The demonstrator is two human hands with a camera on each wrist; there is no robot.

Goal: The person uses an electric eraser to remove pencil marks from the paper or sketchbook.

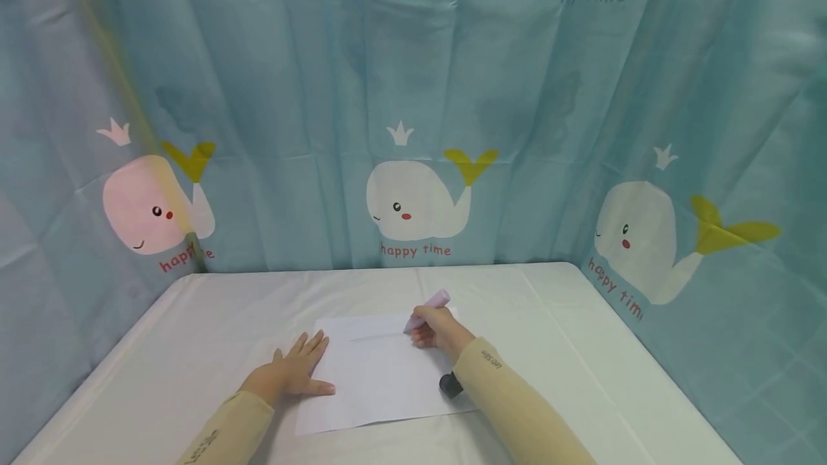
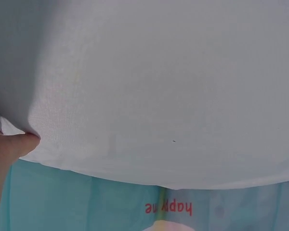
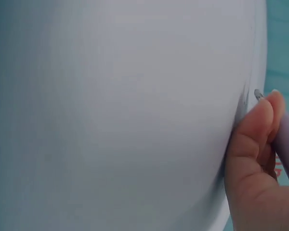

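A sheet of white paper (image 1: pixel 375 382) lies on the white table. My right hand (image 1: pixel 441 329) pinches a thick light purple pen (image 1: pixel 439 298) near the paper's far right part, its tip down at the sheet. In the right wrist view the thumb (image 3: pixel 254 122) and fingertips hold the pen (image 3: pixel 288 144) close behind its narrow tip. A faint line (image 1: pixel 375 337) runs leftward from the tip. At the paper's left edge my left hand (image 1: pixel 293 368) rests with its fingers spread, the thumb on the sheet.
White cloth covers the table (image 1: pixel 226 321). A black round object (image 1: pixel 450 384) shows at the right sleeve, above the paper's right side. A blue curtain (image 1: pixel 310 92) with printed whales surrounds the table's back and sides.
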